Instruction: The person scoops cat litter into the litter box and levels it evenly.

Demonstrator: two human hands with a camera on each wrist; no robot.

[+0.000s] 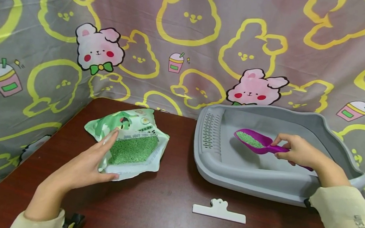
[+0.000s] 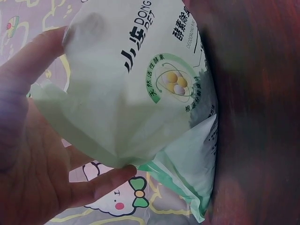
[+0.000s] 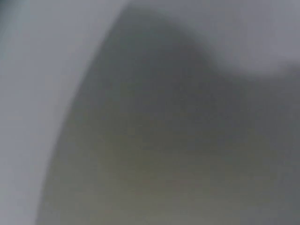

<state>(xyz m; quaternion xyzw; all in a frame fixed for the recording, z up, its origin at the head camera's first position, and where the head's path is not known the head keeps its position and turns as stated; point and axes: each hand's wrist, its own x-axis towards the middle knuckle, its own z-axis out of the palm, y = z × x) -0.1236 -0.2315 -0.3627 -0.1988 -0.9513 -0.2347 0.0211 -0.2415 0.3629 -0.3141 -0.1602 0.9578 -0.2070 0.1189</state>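
My right hand (image 1: 297, 150) grips the handle of a purple scoop (image 1: 264, 148) over the grey litter box (image 1: 276, 184). Green pellets of cat litter (image 1: 250, 139) lie in the scoop's bowl. On the left stands an opened bag of cat litter (image 1: 148, 168), its mouth toward me and green pellets showing inside. My left hand (image 1: 85, 163) rests along the bag's left side, thumb and fingers spread with the fingertips at the bag. In the left wrist view the printed bag (image 2: 122, 89) spans the space between thumb and fingers. Only blurred grey surfaces show in the right wrist view.
A white sealing clip (image 1: 219, 211) lies on the dark brown table (image 1: 170, 198) in front of the litter box. Behind the table hangs a cartoon-patterned curtain (image 1: 199, 58). The litter box has a slotted panel (image 1: 209, 130) along its left side.
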